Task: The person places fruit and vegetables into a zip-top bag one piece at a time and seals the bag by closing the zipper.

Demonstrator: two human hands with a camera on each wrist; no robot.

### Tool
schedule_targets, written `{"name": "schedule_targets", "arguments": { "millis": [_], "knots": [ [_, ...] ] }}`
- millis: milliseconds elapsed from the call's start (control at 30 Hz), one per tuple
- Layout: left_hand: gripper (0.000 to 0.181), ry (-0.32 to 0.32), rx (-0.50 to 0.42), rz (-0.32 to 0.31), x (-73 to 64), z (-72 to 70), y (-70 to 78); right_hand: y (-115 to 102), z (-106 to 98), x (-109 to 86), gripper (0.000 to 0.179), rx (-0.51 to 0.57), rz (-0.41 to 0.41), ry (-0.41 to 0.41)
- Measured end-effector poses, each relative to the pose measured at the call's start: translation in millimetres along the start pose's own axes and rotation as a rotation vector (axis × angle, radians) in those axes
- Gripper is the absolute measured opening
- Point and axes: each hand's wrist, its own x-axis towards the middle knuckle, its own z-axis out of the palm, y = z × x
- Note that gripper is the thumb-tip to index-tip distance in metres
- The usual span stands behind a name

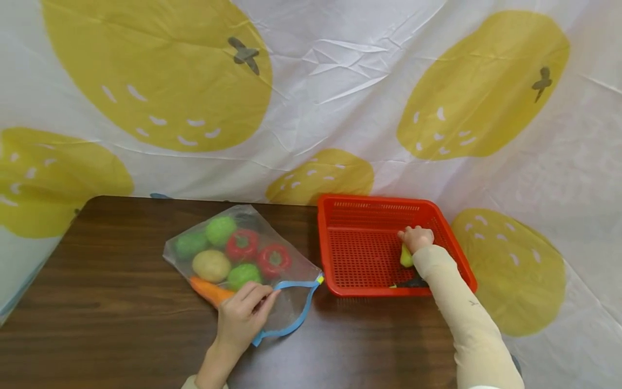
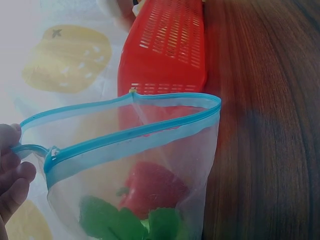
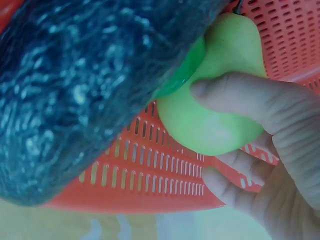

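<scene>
Fingers (image 3: pixel 225 187) and thumb of the right hand (image 1: pixel 417 237) are closed about a pale green pear (image 3: pixel 215 135), which is held inside the red basket (image 1: pixel 324 243), toward its right side. Just beside the pear, near the basket's front edge, a dark, glossy item (image 1: pixel 414 282) can be seen. The basket is set at the far right corner of the table (image 1: pixel 121 302). Near the middle of the table, blue zip edging (image 1: pixel 293 327) on a translucent bag (image 1: pixel 298 265) is pinched at one end by the left hand (image 1: pixel 243 316), and the bag's mouth is parted just beside the basket's left side. Inside the bag, two red peppers (image 1: pixel 242 245), three green rounded items (image 1: pixel 221 231), a yellowish-brown potato (image 1: pixel 211 266) and an orange carrot (image 1: pixel 210 290) are contained.
</scene>
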Motion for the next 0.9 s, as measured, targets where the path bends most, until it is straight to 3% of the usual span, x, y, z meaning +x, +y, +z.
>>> {"name": "schedule_targets", "arguments": {
  "millis": [133, 233, 533, 700, 900],
  "knots": [
    [0.03, -0.004, 0.0, 0.003, 1.0, 0.6, 0.8, 6.1, -0.8, -2.1, 0.035, -0.021, -0.04, 0.056],
    [0.031, -0.008, 0.0, 0.006, 1.9, 0.9, 1.3, 11.8, -3.1, -2.5, 0.053, 0.041, -0.066, 0.119],
    [0.032, -0.013, -0.006, 0.006, 1.2, 2.6, 1.9, 16.7, -10.8, -13.9, 0.071, 0.535, -0.148, 0.299],
    [0.032, -0.004, 0.004, 0.007, -0.2, 4.2, 0.9, -3.8, -18.1, -27.3, 0.068, 0.73, -0.271, 0.411],
    [0.032, -0.001, 0.008, -0.002, -0.8, 5.1, 1.5, -46.4, -27.1, -60.9, 0.068, 0.93, -0.397, 0.503]
  ]
}}
